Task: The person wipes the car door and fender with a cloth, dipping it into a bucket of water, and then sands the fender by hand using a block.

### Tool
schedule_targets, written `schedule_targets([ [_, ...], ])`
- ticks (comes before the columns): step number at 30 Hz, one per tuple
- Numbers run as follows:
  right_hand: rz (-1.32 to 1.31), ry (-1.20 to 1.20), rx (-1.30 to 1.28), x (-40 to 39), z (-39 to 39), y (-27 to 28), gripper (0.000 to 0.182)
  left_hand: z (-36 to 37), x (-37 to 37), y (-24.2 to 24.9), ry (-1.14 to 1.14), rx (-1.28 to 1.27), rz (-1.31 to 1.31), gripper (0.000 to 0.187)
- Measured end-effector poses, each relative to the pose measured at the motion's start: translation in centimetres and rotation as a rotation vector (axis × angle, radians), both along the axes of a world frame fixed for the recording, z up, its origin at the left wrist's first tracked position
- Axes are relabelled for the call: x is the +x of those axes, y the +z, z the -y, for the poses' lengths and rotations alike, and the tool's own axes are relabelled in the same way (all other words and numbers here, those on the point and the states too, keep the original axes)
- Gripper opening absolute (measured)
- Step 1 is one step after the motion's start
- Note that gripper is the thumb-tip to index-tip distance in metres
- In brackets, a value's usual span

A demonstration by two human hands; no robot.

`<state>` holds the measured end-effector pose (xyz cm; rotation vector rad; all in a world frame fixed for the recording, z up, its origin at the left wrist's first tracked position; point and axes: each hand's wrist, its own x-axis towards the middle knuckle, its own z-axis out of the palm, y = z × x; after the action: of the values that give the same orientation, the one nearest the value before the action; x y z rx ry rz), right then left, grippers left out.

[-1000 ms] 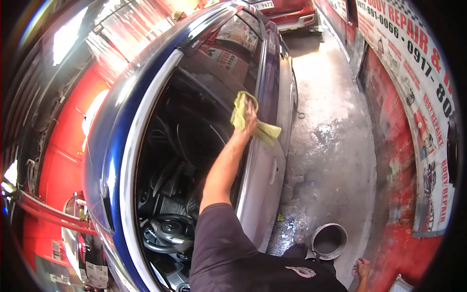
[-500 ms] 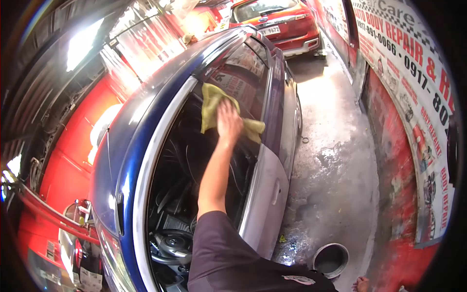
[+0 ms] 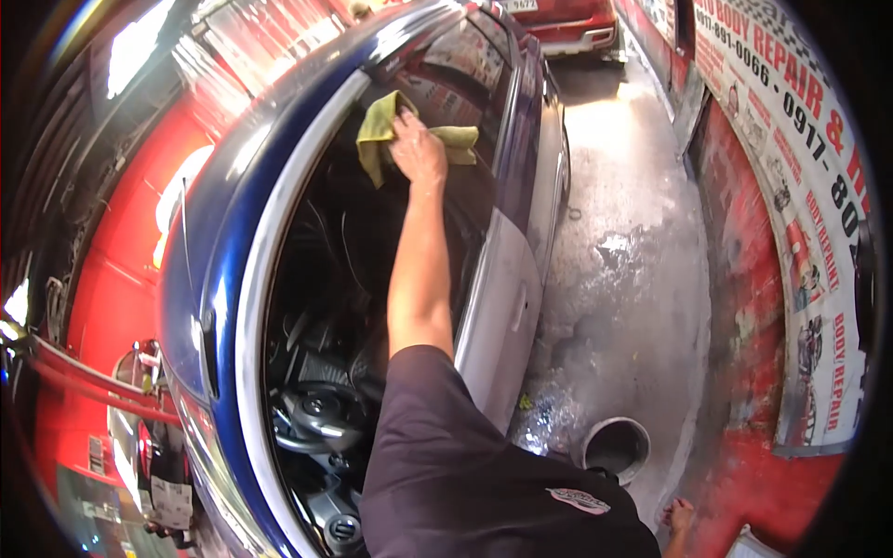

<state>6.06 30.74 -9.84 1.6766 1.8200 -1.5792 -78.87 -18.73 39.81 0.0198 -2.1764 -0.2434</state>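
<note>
In the head view, the left hand [image 3: 419, 153] is on the yellow-green cloth [image 3: 379, 130], fingers closed over it, at the far part of the car's [image 3: 200, 242] dark side window [image 3: 458, 98]; one fold hangs out to the left, a tail to the right. Good handling here would, I judge, mean keeping the cloth flat under the fingers, with light, even pressure and strokes that overlap. The loose tail is better gathered under the palm, so that it does not drag over the door [image 3: 507, 316] on the right. Care is due along the whitish edge [image 3: 265, 246] on the left, where firm rubbing might mark the surface. The fingertips are partly lost against the cloth, and its underside is hidden, so full contact with the glass cannot be judged. The right hand [image 3: 682, 513], at the near right, is small and blurred; I cannot tell whether its fingers grip anything. The bucket's [image 3: 642, 435] contents are unclear, the sleeve [image 3: 419, 409] covers part of the near window, and the far red car [image 3: 572, 35] is cut off.
</note>
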Motion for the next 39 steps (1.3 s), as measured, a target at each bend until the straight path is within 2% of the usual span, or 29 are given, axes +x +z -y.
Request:
schedule_targets([
  [2,-0.109,0.016,0.003,-0.6,0.5,0.7,0.034,-1.5,-0.6,-4.6,0.072,-0.059,-0.132,0.059],
  [3,-0.1,0.026,0.004,-0.8,0.4,0.9,0.034,-2.3,0.2,-5.4,0.058,-0.053,-0.202,0.059],
  [6,-0.038,0.04,-0.035,-1.2,-0.9,1.1,0.035,-4.4,1.4,-8.4,0.017,0.16,-0.033,0.064],
  [10,-0.027,0.061,0.01,-1.3,-2.5,2.0,0.033,-6.0,4.7,-14.8,0.052,0.055,-0.08,0.072],
  [12,-0.063,0.043,0.009,-2.5,-2.9,3.1,0.033,-6.4,6.7,-18.5,-0.076,0.095,0.138,0.074],
  [14,-0.095,0.119,0.067,-2.8,-2.5,3.4,0.034,-7.0,9.0,-23.0,-0.083,0.114,0.257,0.074],
  [16,-0.082,0.095,0.03,-2.8,-1.9,3.4,0.035,-7.3,10.8,-28.0,-0.116,-0.026,0.251,0.072],
  [17,-0.082,0.071,0.002,-2.6,-1.6,3.4,0.035,-7.0,11.3,-29.0,-0.138,-0.144,0.387,0.067],
  [20,-0.072,0.062,0.018,-0.6,-1.0,2.2,0.036,-5.7,12.0,-28.7,-0.184,-0.383,0.536,0.05],
  [21,-0.048,0.039,0.0,0.5,-0.4,2.2,0.036,-4.9,12.1,-28.5,-0.198,-0.578,0.482,0.044],
  [22,-0.054,0.004,-0.013,1.2,0.2,2.1,0.037,-3.6,12.9,-27.7,-0.267,-0.74,0.455,0.047],
  [24,-0.057,-0.057,-0.035,2.4,1.5,2.2,0.038,-2.5,11.7,-27.3,-0.363,-0.785,0.472,0.054],
  [27,0.057,-0.028,-0.074,4.8,4.2,2.1,0.04,-3.9,9.6,-26.0,-0.323,-0.893,0.584,0.063],
  [28,0.076,-0.052,-0.082,5.6,4.8,1.7,0.04,-3.9,7.8,-27.3,-0.366,-0.88,0.472,0.066],
  [30,0.122,-0.027,-0.026,7.5,6.1,1.7,0.038,-5.4,6.0,-28.4,-0.298,-0.933,0.477,0.067],
  [32,0.105,-0.022,-0.041,7.8,6.7,3.3,0.036,-5.4,4.4,-30.2,-0.39,-0.973,0.465,0.066],
  [34,0.154,0.058,-0.005,7.1,7.1,4.7,0.036,-5.0,3.0,-32.6,-0.502,-1.024,0.535,0.063],
  [35,0.128,0.052,-0.013,7.8,7.0,4.0,0.038,-5.5,4.1,-31.4,-0.547,-1.022,0.733,0.06],
  [36,0.091,0.047,-0.016,8.1,6.7,2.8,0.04,-5.5,5.4,-31.0,-0.55,-1.063,0.737,0.057],
  [38,0.113,0.083,0.009,7.1,6.3,2.3,0.041,-3.7,6.7,-33.5,-0.638,-1.013,0.704,0.057],
  [39,0.115,0.084,-0.003,6.6,6.2,1.9,0.041,-4.6,8.8,-32.3,-0.516,-0.989,0.99,0.057],
])
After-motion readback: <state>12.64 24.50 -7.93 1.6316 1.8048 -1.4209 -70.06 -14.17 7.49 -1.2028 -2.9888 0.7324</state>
